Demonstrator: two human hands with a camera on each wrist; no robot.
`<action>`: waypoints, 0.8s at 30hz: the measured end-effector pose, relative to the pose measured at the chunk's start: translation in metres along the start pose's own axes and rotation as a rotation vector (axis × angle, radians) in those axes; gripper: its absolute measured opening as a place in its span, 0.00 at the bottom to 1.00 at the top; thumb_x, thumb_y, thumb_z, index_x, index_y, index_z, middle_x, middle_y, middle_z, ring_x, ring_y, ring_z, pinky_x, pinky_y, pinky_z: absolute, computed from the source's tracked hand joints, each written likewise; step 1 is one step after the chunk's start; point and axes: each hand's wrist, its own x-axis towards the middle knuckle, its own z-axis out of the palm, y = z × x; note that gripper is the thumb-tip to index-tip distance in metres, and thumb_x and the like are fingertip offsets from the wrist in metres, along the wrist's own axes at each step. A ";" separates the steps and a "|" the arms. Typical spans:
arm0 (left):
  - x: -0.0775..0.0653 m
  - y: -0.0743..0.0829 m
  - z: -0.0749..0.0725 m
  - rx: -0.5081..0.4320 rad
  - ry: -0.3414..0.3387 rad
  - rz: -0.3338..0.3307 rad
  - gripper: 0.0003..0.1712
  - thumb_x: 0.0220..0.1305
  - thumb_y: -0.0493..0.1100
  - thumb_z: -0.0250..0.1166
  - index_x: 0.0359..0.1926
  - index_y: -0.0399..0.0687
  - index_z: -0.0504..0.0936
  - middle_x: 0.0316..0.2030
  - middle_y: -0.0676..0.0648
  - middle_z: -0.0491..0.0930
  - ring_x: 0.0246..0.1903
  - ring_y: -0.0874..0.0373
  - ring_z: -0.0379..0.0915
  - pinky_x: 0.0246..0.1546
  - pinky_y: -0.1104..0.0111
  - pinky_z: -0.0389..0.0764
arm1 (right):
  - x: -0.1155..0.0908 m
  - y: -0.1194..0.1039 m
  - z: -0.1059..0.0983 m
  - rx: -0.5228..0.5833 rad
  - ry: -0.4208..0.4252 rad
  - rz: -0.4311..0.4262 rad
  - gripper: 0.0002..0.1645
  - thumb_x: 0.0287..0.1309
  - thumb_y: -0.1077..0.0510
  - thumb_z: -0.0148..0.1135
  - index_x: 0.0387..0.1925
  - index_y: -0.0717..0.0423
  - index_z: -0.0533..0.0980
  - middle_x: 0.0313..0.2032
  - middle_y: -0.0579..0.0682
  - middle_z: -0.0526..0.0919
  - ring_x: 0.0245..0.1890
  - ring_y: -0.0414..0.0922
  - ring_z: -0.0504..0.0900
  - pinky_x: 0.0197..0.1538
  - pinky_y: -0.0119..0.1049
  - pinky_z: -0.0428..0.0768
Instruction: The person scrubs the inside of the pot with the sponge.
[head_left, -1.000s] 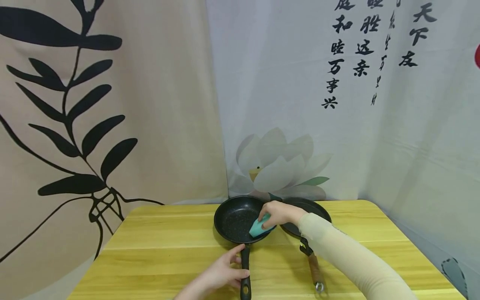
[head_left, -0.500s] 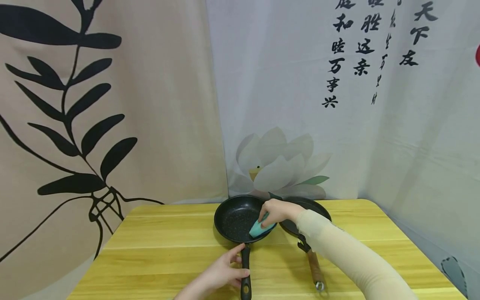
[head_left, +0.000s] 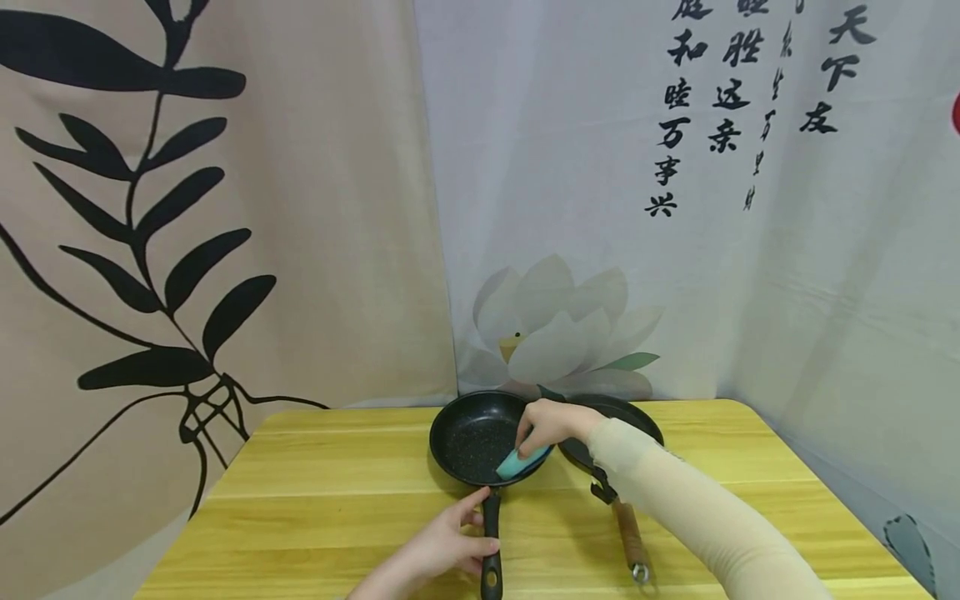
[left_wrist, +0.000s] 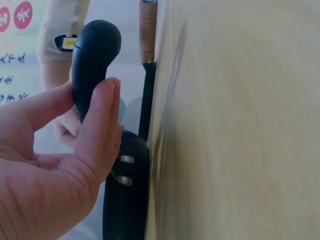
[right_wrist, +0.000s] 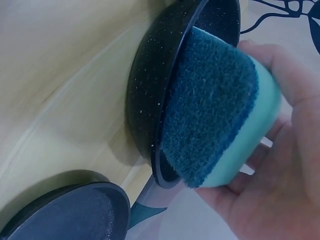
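Observation:
A deep black frying pan (head_left: 468, 437) sits on the table, its black handle (head_left: 491, 533) pointing toward me. My left hand (head_left: 446, 546) holds that handle, thumb on one side and fingers on the other, as the left wrist view shows around the handle's grip (left_wrist: 95, 50). With my right hand (head_left: 555, 422) I grip a turquoise scrubbing sponge (head_left: 519, 464) at the pan's right inner wall. In the right wrist view, the dark blue scouring side of the sponge (right_wrist: 215, 100) lies against the rim, partly inside the pan. My fingertips behind the sponge are partly hidden.
A flatter black pan (head_left: 611, 408) with a wooden handle (head_left: 630, 537) stands to the right, partly covered by my right forearm. Both pans are on a yellow wooden table (head_left: 337, 500). Printed cloth (head_left: 337, 208) hangs close behind the table's far edge.
The sponge has tilted flatter and slid slightly down and left along the pan's wall, with my right hand turning along. My left hand stays on the handle.

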 end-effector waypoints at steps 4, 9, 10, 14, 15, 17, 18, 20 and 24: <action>0.000 -0.001 -0.001 -0.004 -0.001 0.002 0.46 0.62 0.30 0.65 0.74 0.32 0.48 0.44 0.38 0.69 0.27 0.53 0.80 0.29 0.62 0.83 | 0.000 -0.002 0.001 0.014 -0.010 -0.003 0.09 0.51 0.46 0.70 0.35 0.39 0.87 0.34 0.31 0.83 0.34 0.32 0.80 0.41 0.33 0.80; 0.001 -0.002 -0.001 0.006 -0.001 0.003 0.45 0.62 0.30 0.65 0.74 0.32 0.48 0.44 0.38 0.69 0.27 0.53 0.80 0.29 0.62 0.83 | -0.002 -0.002 0.002 0.020 -0.036 0.020 0.09 0.51 0.45 0.68 0.37 0.33 0.86 0.38 0.31 0.84 0.38 0.32 0.80 0.44 0.34 0.80; 0.001 -0.002 -0.001 0.008 0.000 0.003 0.45 0.62 0.30 0.65 0.74 0.32 0.49 0.44 0.38 0.69 0.27 0.53 0.80 0.29 0.62 0.83 | -0.002 -0.002 0.002 0.024 -0.040 0.022 0.09 0.51 0.44 0.68 0.37 0.32 0.86 0.39 0.31 0.84 0.39 0.32 0.80 0.45 0.34 0.80; 0.001 -0.003 -0.001 -0.002 0.005 0.010 0.45 0.62 0.30 0.65 0.74 0.32 0.49 0.45 0.37 0.70 0.27 0.53 0.80 0.29 0.61 0.84 | -0.002 -0.004 0.001 0.034 -0.055 0.026 0.10 0.51 0.42 0.68 0.37 0.30 0.86 0.41 0.31 0.84 0.43 0.34 0.80 0.47 0.36 0.80; 0.002 -0.003 -0.001 -0.003 0.005 0.011 0.46 0.62 0.30 0.65 0.74 0.32 0.49 0.45 0.37 0.70 0.27 0.53 0.80 0.29 0.61 0.84 | -0.001 -0.004 0.001 0.037 -0.060 0.027 0.10 0.51 0.41 0.68 0.37 0.30 0.85 0.41 0.31 0.84 0.43 0.34 0.80 0.48 0.36 0.79; 0.002 -0.003 0.000 -0.010 0.007 0.015 0.46 0.62 0.30 0.65 0.74 0.32 0.49 0.45 0.37 0.70 0.27 0.53 0.80 0.29 0.62 0.84 | 0.000 -0.006 0.000 0.038 -0.068 0.029 0.10 0.51 0.40 0.68 0.37 0.30 0.85 0.41 0.31 0.84 0.44 0.34 0.80 0.48 0.37 0.79; 0.002 -0.003 0.000 -0.013 0.009 0.015 0.45 0.61 0.30 0.65 0.74 0.32 0.49 0.45 0.37 0.70 0.27 0.53 0.80 0.29 0.62 0.84 | 0.000 -0.007 0.000 0.040 -0.070 0.027 0.10 0.51 0.40 0.68 0.37 0.30 0.85 0.41 0.31 0.84 0.44 0.34 0.80 0.48 0.37 0.79; 0.003 -0.003 -0.001 -0.017 0.009 0.012 0.45 0.61 0.30 0.65 0.74 0.33 0.50 0.44 0.37 0.69 0.27 0.53 0.80 0.29 0.62 0.84 | 0.001 -0.009 0.000 0.041 -0.073 0.023 0.11 0.50 0.40 0.68 0.37 0.31 0.86 0.41 0.32 0.84 0.43 0.34 0.81 0.48 0.37 0.79; 0.003 -0.004 -0.002 -0.020 0.005 0.003 0.45 0.62 0.29 0.65 0.74 0.33 0.49 0.44 0.38 0.69 0.27 0.53 0.80 0.29 0.62 0.84 | 0.004 -0.011 0.002 0.053 -0.079 0.025 0.12 0.51 0.39 0.67 0.37 0.31 0.86 0.40 0.31 0.84 0.42 0.34 0.81 0.48 0.37 0.79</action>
